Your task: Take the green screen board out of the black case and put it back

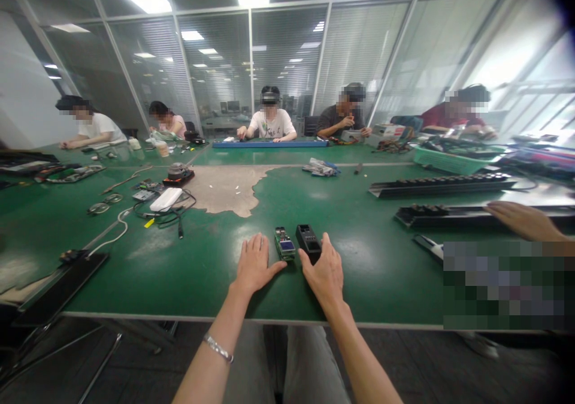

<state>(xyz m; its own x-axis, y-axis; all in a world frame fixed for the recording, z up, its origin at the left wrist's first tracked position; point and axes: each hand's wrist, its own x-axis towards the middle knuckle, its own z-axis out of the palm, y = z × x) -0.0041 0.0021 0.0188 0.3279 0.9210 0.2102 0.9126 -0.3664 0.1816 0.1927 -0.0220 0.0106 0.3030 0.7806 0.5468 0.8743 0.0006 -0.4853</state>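
My left hand lies flat on the green table, fingers stretched out, its thumb close to a small circuit board with a blue screen. My right hand rests flat beside it, thumb and fingers touching the near end of a black housing. The board and the housing lie side by side just beyond my hands. Neither hand grips anything.
A white device with black cables and small parts lie at the left. Long black keyboard-like strips lie at the right, where another person's hand rests. Several people sit at the far side. A worn bare patch marks the table's middle.
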